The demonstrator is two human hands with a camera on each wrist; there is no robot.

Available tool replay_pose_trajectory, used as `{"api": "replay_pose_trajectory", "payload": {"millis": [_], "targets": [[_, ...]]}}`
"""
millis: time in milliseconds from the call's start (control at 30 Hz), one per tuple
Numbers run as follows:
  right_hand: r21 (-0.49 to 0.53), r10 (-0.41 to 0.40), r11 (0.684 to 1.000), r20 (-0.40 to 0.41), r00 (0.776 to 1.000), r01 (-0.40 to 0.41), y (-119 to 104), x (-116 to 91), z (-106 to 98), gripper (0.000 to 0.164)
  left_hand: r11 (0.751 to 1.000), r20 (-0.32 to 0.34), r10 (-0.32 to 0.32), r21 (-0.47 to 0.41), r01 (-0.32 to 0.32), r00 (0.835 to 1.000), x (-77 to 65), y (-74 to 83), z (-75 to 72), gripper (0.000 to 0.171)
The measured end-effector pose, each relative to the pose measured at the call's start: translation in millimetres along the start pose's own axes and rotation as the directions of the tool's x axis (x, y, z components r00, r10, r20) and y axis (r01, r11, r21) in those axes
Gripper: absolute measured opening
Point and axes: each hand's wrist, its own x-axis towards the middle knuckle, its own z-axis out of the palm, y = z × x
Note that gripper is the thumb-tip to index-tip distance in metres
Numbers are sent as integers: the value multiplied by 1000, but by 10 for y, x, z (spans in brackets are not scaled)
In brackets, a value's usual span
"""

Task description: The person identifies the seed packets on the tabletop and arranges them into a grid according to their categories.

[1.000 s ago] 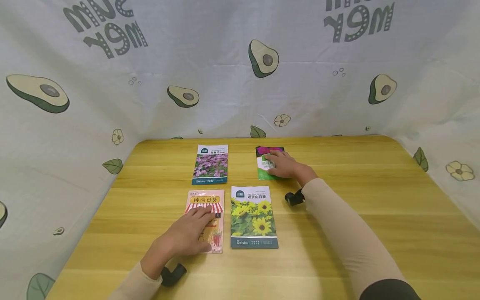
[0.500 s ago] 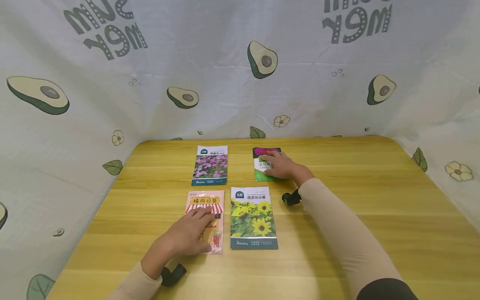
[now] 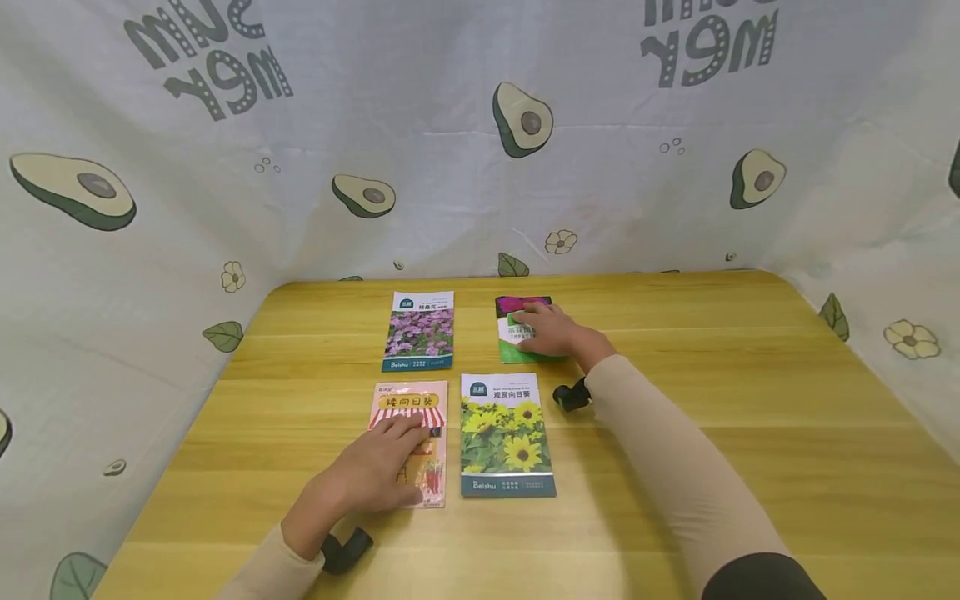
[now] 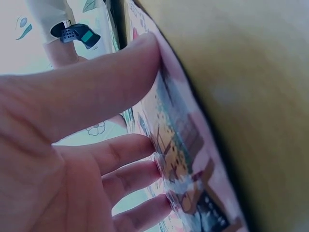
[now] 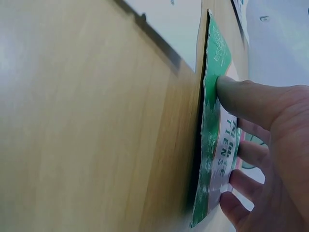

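My left hand (image 3: pixel 377 465) rests with its fingertips and thumb tip on a pink seed packet (image 4: pixel 181 145), which has a striped awning print and lies flat at the near left. On the far side my right hand (image 3: pixel 557 332) touches a green and white impatiens seed packet (image 5: pixel 212 140), its thumb and fingertips spread on the face. Part of that packet is hidden under the hand. A sunflower seed packet (image 3: pixel 507 435) lies just right of the pink one. Behind the pink packet is one with purple flowers (image 3: pixel 420 332).
The packets form two rough rows on a wooden table (image 3: pixel 712 358). A white cloth (image 3: pixel 450 108) printed with avocados hangs behind the table and along its sides. Black wrist cameras hang below both wrists, low over the tabletop.
My right hand has slid the impatiens packet leftward along the table, closer to the purple-flower packet. The left hand and the other packets have stayed in place.
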Motion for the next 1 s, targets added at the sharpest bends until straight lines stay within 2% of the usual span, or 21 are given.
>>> {"api": "replay_pose_trajectory", "payload": {"millis": [233,467,700,1000], "targets": [[23,4,1000,-4,1000,-4,-92,52,15,65,1000,-18,5,-7,-5,1000,-30,-18,-13,75],[-30,21,999,1,1000,-21,-132,47,37,64,1000,-18,20,-7,-20,1000,-5,-27,12,75],[31,44,998,16,999,-45,-133,46,39,64,1000,1,6,-16,-6,1000,-8,-9,-17,77],[10,31,999,-9,999,-31,-183,77,24,64,1000,-6,11,-18,-11,1000,8,-26,-1,77]]}}
